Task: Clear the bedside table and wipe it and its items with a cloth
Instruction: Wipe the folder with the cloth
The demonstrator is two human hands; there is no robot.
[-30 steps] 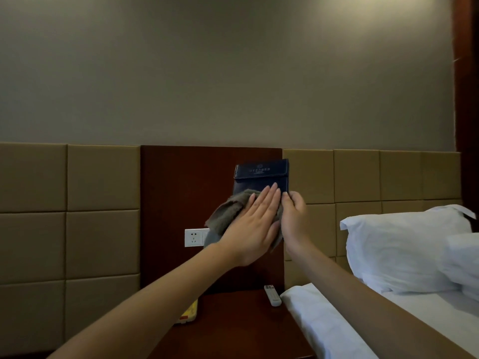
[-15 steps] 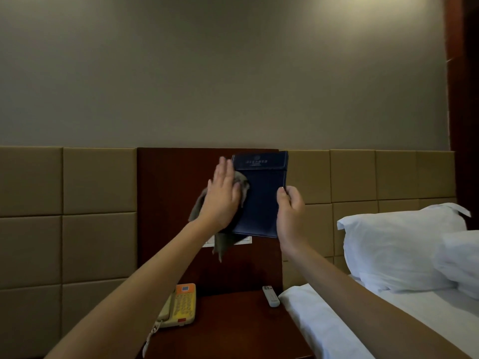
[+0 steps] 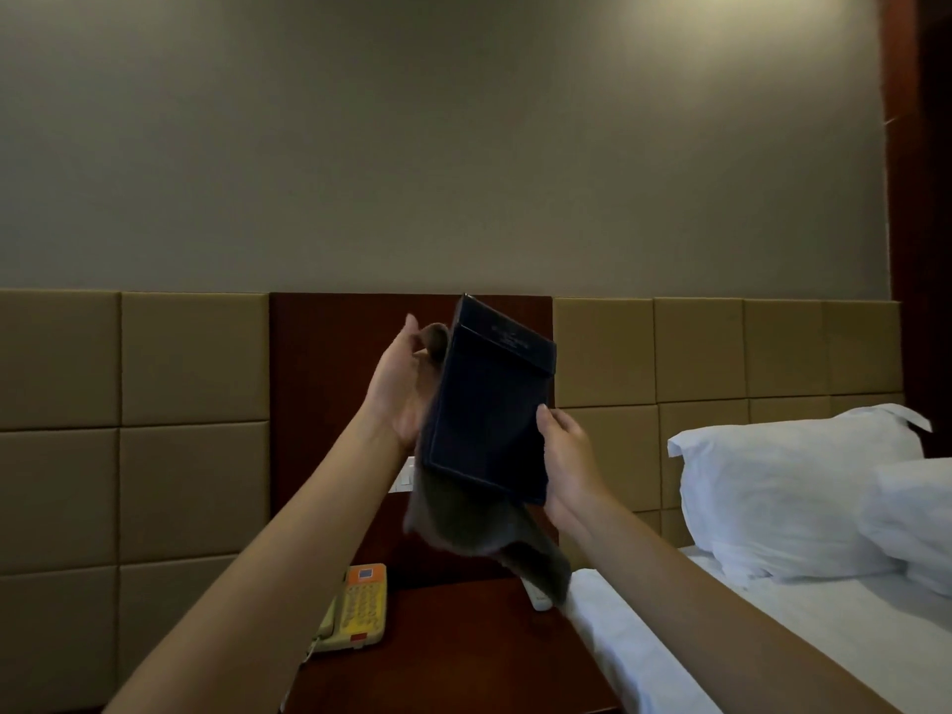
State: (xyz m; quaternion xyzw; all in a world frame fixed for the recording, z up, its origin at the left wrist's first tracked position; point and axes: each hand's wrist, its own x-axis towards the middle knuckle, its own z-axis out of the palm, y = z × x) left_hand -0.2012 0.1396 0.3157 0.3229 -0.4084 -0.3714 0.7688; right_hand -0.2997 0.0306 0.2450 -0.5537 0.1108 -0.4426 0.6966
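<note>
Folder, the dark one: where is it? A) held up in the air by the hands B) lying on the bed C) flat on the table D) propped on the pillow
A: the right hand grips the folder by its lower edge, and the left hand holds the cloth against its far side, above the table.

A plain grey-beige wall (image 3: 463, 146) filled the upper room, with a soft glow at its upper right. Below ran tan padded panels (image 3: 196, 358), broken by a dark wooden panel (image 3: 335, 404). A bed (image 3: 772, 636) in white linen lay at the lower right, its white pillows (image 3: 783, 487) against the padding.
</note>
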